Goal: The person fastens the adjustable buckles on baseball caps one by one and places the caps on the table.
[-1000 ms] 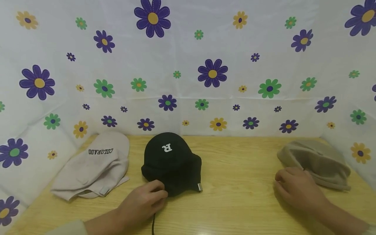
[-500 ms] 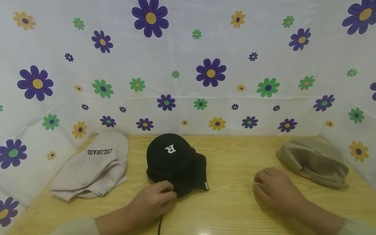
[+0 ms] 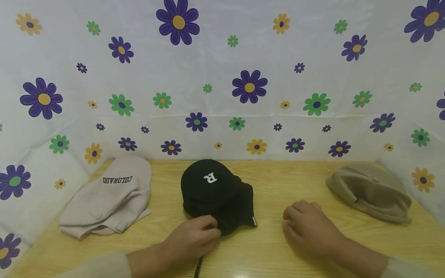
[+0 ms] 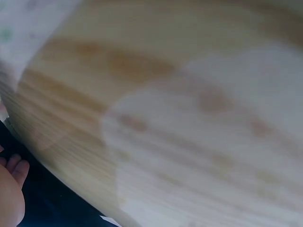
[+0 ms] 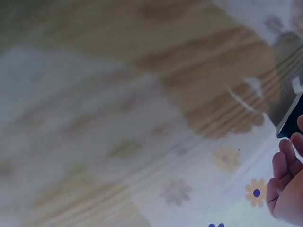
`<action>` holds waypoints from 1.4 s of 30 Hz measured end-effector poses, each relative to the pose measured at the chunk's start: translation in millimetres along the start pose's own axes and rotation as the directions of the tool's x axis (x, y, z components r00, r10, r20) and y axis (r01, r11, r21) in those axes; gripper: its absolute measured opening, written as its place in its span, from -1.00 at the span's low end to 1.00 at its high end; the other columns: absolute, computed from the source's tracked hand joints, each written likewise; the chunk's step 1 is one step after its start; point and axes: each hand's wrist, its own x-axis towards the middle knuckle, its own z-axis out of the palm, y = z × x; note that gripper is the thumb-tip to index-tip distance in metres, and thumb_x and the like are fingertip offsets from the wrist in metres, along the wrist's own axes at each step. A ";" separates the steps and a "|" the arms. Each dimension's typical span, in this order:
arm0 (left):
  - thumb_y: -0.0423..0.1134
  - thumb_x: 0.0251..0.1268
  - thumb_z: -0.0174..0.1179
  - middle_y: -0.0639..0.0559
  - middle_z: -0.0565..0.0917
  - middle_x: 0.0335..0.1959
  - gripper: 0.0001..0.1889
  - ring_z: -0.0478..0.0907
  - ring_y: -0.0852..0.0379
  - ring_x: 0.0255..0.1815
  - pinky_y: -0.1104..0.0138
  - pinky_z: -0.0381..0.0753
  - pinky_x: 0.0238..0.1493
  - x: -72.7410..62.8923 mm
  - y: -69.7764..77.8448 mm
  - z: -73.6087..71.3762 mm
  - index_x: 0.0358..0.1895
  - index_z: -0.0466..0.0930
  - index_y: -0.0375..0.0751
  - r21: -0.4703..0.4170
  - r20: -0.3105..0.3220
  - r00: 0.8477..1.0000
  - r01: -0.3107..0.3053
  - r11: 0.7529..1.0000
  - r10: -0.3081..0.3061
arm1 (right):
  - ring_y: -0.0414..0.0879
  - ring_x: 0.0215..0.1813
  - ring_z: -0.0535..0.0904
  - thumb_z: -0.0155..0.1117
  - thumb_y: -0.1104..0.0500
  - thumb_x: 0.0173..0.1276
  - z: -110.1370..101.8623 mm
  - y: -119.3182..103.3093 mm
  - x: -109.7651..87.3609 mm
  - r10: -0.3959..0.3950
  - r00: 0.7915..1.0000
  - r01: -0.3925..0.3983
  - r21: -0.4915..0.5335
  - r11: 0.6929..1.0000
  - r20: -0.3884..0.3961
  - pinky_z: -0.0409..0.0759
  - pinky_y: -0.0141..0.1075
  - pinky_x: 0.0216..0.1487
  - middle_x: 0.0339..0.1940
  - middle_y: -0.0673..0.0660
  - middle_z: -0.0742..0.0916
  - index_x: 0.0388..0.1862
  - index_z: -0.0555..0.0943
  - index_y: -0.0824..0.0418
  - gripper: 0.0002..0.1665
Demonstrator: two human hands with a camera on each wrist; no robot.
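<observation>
Near the middle of the table lies a black baseball cap (image 3: 208, 185) with a white letter R on its front. My left hand (image 3: 194, 237) pinches its near edge, the fingertips partly hidden against the dark fabric. In the left wrist view, the fingers (image 4: 19, 170) show against the cap at the lower left. To the right of the cap, my right hand (image 3: 313, 227) hovers over or rests on the table, fingers loosely curled and holding nothing. The right wrist view shows these fingers (image 5: 280, 165) apart from a dark edge of the cap (image 5: 294, 116).
A pale cap (image 3: 118, 189) lettered COLORADO lies at the left. At the right back lies a khaki cap (image 3: 373, 193). A dark strap or cord (image 3: 198, 266) hangs below my left hand. Flower-printed cloth (image 3: 222, 58) stands behind the wooden table (image 3: 278, 255).
My left hand has drawn the black cap to the right, and it has turned slightly. My right hand has moved left, away from the khaki cap.
</observation>
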 end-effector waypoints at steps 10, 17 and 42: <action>-0.33 0.30 0.03 0.09 0.55 -0.33 -0.83 0.49 0.27 -0.40 0.62 0.53 -0.29 12.4 4.4 11.9 -0.36 0.62 -0.08 -0.014 0.002 1.000 -0.029 0.999 0.029 | -0.25 -0.14 0.45 0.38 0.10 0.24 5.6 -6.4 5.2 -0.069 0.997 0.068 0.016 0.998 0.028 0.36 -0.26 -0.10 -0.22 -0.17 0.62 -0.19 0.62 0.00 -0.83; -0.42 -0.07 0.38 0.09 0.56 -0.31 -0.78 0.51 0.28 -0.39 0.63 0.53 -0.25 23.9 6.7 20.0 -0.34 0.64 -0.07 -0.041 0.018 0.998 -0.063 0.997 0.064 | -0.26 -0.11 0.46 0.36 0.07 0.25 7.9 -7.0 7.3 -0.127 0.992 0.127 0.018 0.992 0.023 0.36 -0.29 -0.12 -0.18 -0.17 0.64 -0.14 0.65 0.00 -0.80; -0.39 -0.06 0.39 0.10 0.56 -0.32 -0.81 0.53 0.28 -0.38 0.60 0.56 -0.23 27.0 5.6 20.8 -0.35 0.67 -0.05 -0.041 0.018 0.996 -0.082 0.996 0.083 | -0.35 -0.26 0.30 0.40 0.05 0.27 11.9 -10.0 12.5 -0.199 0.979 0.193 0.098 0.976 0.049 0.32 -0.39 -0.19 -0.37 -0.26 0.44 -0.37 0.51 -0.09 -0.81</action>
